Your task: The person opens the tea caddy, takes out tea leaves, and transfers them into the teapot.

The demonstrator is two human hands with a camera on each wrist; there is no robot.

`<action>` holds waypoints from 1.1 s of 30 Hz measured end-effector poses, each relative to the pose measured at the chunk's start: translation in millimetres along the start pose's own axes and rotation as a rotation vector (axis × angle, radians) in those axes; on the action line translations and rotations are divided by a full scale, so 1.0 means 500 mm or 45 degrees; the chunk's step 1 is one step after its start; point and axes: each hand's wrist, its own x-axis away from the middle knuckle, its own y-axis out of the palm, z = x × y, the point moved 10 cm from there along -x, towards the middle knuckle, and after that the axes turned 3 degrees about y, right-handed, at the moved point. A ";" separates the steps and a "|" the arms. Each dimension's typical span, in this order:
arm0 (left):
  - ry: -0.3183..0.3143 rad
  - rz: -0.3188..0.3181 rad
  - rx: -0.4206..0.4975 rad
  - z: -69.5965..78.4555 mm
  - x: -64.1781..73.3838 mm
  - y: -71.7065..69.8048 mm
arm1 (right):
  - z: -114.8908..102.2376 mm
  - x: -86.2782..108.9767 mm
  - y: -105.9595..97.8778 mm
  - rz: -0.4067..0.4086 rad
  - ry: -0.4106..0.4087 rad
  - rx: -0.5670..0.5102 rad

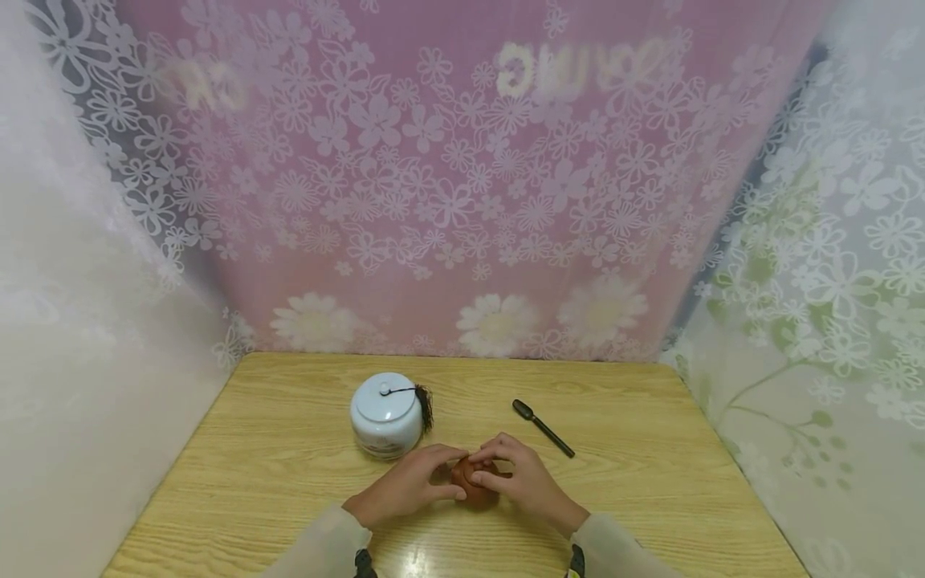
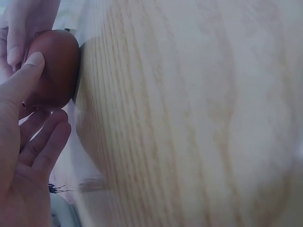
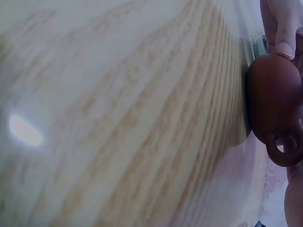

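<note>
A small reddish-brown clay teapot (image 1: 480, 499) stands on the wooden table in front of the person. From the left, the left hand (image 1: 410, 485) holds its body, thumb on the near side and fingers round the far side. The right hand (image 1: 533, 486) reaches over from the right, its thumb and fingers pinching at the lid (image 1: 470, 474). A loop handle (image 3: 278, 160) shows on the teapot in the right wrist view, below its rounded body. In the left wrist view the left thumb (image 2: 35, 59) lies against the pot; the lid's knob is hidden by fingers.
A white lidded jar (image 1: 386, 417) with a dark tassel (image 1: 425, 409) stands behind the left hand. Beyond the right hand a dark, slim scoop (image 1: 543, 429) lies slantwise on the wooden table (image 1: 636, 449). Flower-patterned curtains (image 1: 448, 201) enclose the table's back and sides.
</note>
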 end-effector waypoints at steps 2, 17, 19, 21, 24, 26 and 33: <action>0.009 0.001 0.002 0.001 0.001 0.001 | 0.002 0.001 0.001 -0.004 0.003 -0.005; 0.062 0.002 0.102 0.008 0.003 0.002 | -0.030 -0.005 -0.030 0.059 -0.061 0.159; 0.060 -0.002 0.107 0.005 0.003 0.004 | -0.037 -0.006 -0.041 0.069 -0.071 0.159; 0.054 -0.004 0.102 0.002 0.002 0.005 | -0.043 -0.005 -0.053 0.077 -0.088 0.164; 0.046 -0.006 0.096 0.000 0.002 0.005 | -0.052 -0.001 -0.074 0.095 -0.114 0.170; 0.037 -0.004 0.089 0.001 0.001 0.003 | -0.054 0.004 -0.088 0.105 -0.123 0.189; 0.005 -0.007 0.085 0.001 0.001 0.000 | -0.044 0.025 -0.133 0.127 -0.068 0.250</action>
